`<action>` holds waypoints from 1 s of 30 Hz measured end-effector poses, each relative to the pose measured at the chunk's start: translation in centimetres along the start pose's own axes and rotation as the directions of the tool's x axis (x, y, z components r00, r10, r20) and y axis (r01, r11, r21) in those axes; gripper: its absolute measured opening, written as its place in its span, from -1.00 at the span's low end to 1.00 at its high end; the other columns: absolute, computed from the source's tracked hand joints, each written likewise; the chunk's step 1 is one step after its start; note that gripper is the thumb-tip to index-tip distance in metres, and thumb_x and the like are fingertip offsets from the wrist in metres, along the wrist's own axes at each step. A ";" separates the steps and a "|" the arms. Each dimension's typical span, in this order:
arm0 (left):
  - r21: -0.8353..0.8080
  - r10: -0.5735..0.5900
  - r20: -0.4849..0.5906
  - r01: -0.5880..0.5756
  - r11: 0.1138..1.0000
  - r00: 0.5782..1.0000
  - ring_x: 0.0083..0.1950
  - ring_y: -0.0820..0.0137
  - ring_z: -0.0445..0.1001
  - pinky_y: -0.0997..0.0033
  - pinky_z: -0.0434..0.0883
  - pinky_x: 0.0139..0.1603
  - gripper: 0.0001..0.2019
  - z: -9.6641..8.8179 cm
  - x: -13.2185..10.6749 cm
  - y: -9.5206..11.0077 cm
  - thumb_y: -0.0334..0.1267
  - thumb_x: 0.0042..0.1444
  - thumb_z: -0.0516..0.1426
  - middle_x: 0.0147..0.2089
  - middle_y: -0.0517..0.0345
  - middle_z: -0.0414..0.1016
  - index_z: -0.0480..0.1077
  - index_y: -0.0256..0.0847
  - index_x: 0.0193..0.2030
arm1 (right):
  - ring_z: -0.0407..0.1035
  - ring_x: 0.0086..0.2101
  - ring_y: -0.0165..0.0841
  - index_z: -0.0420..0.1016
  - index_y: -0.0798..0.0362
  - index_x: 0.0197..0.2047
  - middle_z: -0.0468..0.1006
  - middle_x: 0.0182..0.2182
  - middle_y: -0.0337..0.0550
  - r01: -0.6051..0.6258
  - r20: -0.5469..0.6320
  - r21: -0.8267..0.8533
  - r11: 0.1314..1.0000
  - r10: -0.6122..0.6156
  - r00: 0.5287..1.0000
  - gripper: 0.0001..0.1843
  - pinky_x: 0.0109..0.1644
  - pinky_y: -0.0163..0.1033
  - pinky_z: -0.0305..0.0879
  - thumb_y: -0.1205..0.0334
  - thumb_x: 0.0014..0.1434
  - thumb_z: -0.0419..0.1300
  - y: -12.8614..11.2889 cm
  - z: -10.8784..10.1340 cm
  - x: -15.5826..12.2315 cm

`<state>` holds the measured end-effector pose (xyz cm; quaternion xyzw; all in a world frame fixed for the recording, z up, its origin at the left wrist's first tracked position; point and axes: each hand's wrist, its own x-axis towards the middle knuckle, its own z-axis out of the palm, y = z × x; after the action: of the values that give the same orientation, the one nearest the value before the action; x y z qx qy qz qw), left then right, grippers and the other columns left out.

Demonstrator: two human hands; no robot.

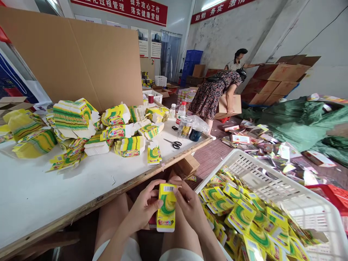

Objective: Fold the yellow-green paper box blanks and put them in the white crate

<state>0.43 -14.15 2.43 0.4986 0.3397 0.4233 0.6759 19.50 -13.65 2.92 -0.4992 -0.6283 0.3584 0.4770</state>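
Observation:
A small yellow and green carton [166, 208] stands upright over my lap, below the table's front edge. My left hand [145, 206] grips its left side, fingers curled round it. My right hand [189, 203] holds its right side, with fingertips pinching the top flap by the barcode. To my right stands a white plastic basket [274, 181] holding several folded cartons of the same print. On the white table [67, 185] lie stacks of flat carton blanks [73, 116].
Black scissors [174, 143], bottles and a dark cup [195, 134] sit near the table's right end. A big cardboard sheet [81, 58] leans behind the stacks. Two people handle brown boxes at the back. Scattered packaging, a green tarp [304, 123] and a red crate [335, 195] cover the floor on the right.

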 end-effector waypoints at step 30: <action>0.820 0.237 -0.188 0.019 0.571 0.953 0.27 0.05 0.43 0.03 0.34 0.29 -0.57 -7.1 11.3 -3.0 -0.28 0.21 0.13 0.27 -0.08 0.48 0.37 -0.16 0.23 | 0.45 -0.01 -0.14 0.59 0.08 -0.16 0.60 -0.07 -0.03 -0.264 -0.283 -0.004 0.964 0.252 0.925 -0.77 0.09 0.02 0.37 0.10 0.24 0.29 5.8 6.2 12.6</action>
<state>-0.46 -1.53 -2.84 0.7084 0.5550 0.3265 0.2889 14.62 0.16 -1.23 -0.6330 -0.4907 0.3308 0.4991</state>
